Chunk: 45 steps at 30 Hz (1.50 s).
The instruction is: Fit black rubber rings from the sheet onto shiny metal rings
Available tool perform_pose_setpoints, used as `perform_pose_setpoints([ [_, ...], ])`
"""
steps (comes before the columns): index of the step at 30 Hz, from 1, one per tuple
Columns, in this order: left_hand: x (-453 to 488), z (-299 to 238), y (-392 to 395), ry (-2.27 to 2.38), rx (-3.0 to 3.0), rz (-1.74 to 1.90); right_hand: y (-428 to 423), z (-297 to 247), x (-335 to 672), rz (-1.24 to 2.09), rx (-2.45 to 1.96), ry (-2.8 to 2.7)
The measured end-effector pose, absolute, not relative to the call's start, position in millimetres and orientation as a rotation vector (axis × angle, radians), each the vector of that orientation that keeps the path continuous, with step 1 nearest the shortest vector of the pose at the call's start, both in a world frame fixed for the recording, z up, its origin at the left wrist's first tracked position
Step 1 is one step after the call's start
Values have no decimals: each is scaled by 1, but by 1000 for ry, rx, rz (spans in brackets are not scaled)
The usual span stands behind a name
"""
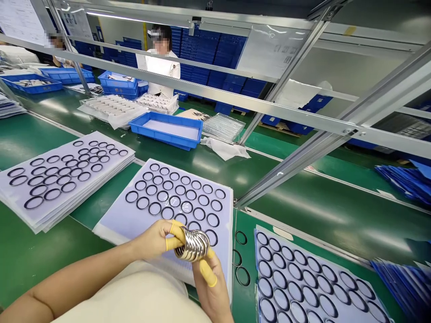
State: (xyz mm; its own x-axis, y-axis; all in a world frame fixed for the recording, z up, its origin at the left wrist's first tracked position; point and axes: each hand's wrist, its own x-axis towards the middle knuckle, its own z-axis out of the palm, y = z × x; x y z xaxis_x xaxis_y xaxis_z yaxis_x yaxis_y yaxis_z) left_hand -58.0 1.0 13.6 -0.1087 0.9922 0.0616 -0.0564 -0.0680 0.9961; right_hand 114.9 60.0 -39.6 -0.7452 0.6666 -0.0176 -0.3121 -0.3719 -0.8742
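Observation:
A row of shiny metal rings (194, 245) is held sideways between my two hands, low in the middle of the head view. My left hand (160, 237), with yellow finger cots, closes on the left end of the row. From below and to the right, my right hand (212, 280) supports the other end, its yellow-tipped fingers against the rings. Beneath my hands lies a stack of pale sheets (114, 220) with dark-edged rings (174, 201) set out in rows. The sheet's near part is partly hidden by my arms.
Another sheet stack (50, 157) with rings lies left, and a ring-covered sheet (262, 280) lies right. Loose rings (243, 276) rest on the green table (20, 264) between sheets. A blue tray (164, 134) stands behind. Metal frame bars (215, 95) cross above; a person (163, 67) stands beyond.

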Motion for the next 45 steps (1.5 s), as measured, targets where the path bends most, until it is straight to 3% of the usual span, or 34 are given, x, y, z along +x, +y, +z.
perform_pose_setpoints([
  [10,-52,-18,-3,1296,948,1166,58,-44,115,2054,-658,-1407],
  [15,-61,-25,-5,1340,824,1295,64,-63,132,1773,-889,-1545],
  [21,-94,-35,-20,1430,580,1498,67,-98,132,842,-725,-2145],
  [29,-95,-47,-29,1395,432,1541,62,-133,98,406,-534,-2477],
  [45,-88,-57,-28,1344,457,1466,82,-154,174,-125,-747,-2560],
])
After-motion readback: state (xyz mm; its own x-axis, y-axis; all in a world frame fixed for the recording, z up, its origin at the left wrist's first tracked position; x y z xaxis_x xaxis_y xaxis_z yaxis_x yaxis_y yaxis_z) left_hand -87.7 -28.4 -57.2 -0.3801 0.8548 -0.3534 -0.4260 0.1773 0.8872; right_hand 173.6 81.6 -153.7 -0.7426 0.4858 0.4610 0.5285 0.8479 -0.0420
